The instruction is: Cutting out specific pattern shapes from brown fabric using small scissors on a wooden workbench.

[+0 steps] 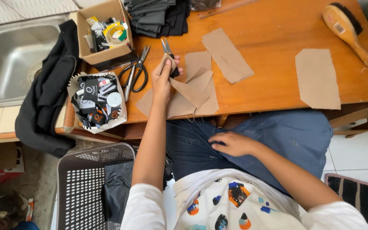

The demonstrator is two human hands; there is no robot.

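Left hand (163, 79) fingers closed round small metal thread snips (167, 49), blades pointing away up the wooden table (269, 81), long axis near upright, right hand (234, 144) fingers loosely spread flat on blue-jeaned lap (286, 136).

Scissors (135, 74) left of snips (167, 50) (on table (273, 85))

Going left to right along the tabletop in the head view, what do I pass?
Steel sink → black cloth → cardboard box → black scissors → left hand holding small snips → tan fabric strip → tan fabric panel → wooden brush.
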